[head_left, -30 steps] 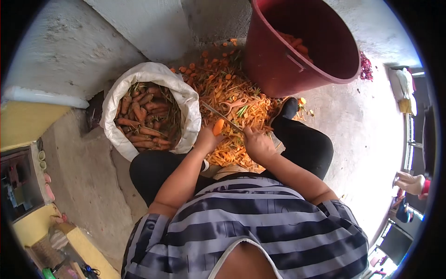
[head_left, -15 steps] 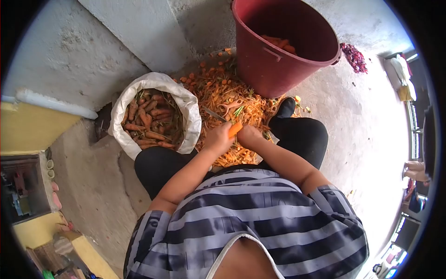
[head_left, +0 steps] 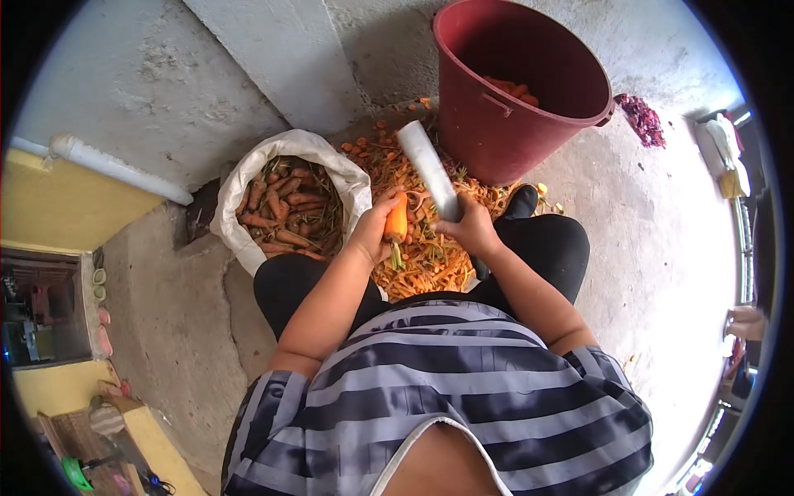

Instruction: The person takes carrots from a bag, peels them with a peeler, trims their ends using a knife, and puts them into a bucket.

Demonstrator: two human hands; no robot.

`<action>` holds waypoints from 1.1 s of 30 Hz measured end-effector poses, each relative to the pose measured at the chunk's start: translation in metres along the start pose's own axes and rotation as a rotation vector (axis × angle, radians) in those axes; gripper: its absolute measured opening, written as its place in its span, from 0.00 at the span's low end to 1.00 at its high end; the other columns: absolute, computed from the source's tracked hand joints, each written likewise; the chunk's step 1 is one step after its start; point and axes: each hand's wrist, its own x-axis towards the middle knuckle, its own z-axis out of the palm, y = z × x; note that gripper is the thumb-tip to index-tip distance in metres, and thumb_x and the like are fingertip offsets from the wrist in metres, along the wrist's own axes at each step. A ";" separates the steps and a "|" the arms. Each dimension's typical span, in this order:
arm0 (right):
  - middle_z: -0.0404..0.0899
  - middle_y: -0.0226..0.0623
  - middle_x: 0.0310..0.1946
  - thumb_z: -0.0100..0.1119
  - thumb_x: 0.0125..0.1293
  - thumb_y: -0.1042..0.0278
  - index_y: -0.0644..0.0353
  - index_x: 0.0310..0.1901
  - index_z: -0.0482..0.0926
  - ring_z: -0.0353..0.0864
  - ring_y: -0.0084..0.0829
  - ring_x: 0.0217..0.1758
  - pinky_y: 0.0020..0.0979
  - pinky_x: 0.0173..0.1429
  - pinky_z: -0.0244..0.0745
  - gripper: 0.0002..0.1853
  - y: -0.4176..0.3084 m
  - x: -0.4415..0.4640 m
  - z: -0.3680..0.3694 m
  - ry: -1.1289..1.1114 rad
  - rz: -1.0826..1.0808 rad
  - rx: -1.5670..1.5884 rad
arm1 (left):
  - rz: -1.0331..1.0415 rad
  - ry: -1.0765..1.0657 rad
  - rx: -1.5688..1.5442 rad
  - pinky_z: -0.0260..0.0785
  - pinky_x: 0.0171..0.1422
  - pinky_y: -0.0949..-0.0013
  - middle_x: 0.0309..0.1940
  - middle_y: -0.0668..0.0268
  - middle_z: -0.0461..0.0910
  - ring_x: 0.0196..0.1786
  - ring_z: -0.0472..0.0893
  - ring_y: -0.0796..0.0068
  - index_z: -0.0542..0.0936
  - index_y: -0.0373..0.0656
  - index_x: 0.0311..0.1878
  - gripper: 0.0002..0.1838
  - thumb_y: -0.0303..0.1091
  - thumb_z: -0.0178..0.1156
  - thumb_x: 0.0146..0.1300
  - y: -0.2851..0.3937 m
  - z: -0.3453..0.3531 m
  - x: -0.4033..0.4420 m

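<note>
My left hand (head_left: 376,225) is closed around a peeled orange carrot (head_left: 398,217), its green stem end pointing down toward my body. In my right hand (head_left: 473,226) is a knife (head_left: 430,169); its broad pale blade slants up and to the left, slightly smeared. The blade stands apart from the carrot, to its right, and my fingers cover the handle. Beneath both hands lies a heap of carrot peelings (head_left: 426,269) with cut carrot ends among them. To the left, an open white sack (head_left: 236,194) holds several unpeeled, soil-marked carrots (head_left: 285,198).
A big dark red bucket (head_left: 513,136) stands beyond the peelings, with orange carrots (head_left: 517,89) inside. Dark red scraps (head_left: 641,120) lie on the floor to its right. A grey wall (head_left: 248,66) rises behind the sack. My black-clad knees (head_left: 550,256) flank the heap.
My right hand has lifted away from the carrot, turning the knife so its broad side shows. The left hand has moved slightly left and tipped the carrot's stem end downward. The view has shifted a little.
</note>
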 end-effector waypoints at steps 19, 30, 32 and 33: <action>0.77 0.46 0.23 0.70 0.41 0.51 0.60 0.42 0.69 0.79 0.45 0.30 0.40 0.34 0.73 0.30 -0.056 -0.022 0.009 -0.154 -0.185 -0.346 | -0.056 0.108 -0.189 0.73 0.40 0.67 0.34 0.63 0.76 0.36 0.78 0.69 0.72 0.42 0.39 0.12 0.41 0.47 0.62 -0.017 0.003 0.000; 0.76 0.39 0.23 0.62 0.54 0.52 0.67 0.43 0.71 0.74 0.27 0.19 0.28 0.25 0.71 0.26 -0.029 -0.008 0.018 -0.286 0.010 0.256 | -0.169 -0.124 -0.270 0.69 0.42 0.65 0.38 0.66 0.75 0.40 0.75 0.68 0.72 0.44 0.48 0.23 0.53 0.42 0.64 0.002 0.013 -0.021; 0.73 0.32 0.21 0.63 0.53 0.51 0.66 0.45 0.71 0.68 0.21 0.16 0.23 0.23 0.68 0.27 -0.019 -0.005 0.008 -0.395 0.251 0.678 | -0.045 0.000 0.194 0.67 0.47 0.68 0.40 0.67 0.75 0.43 0.74 0.69 0.71 0.43 0.51 0.28 0.58 0.42 0.63 -0.011 -0.005 -0.016; 0.72 0.31 0.22 0.65 0.52 0.52 0.67 0.46 0.71 0.67 0.20 0.16 0.21 0.21 0.67 0.28 -0.017 -0.005 0.001 -0.428 0.261 0.821 | 0.276 -0.105 0.376 0.65 0.51 0.70 0.42 0.67 0.74 0.46 0.74 0.73 0.70 0.40 0.53 0.26 0.52 0.50 0.62 -0.013 0.001 -0.018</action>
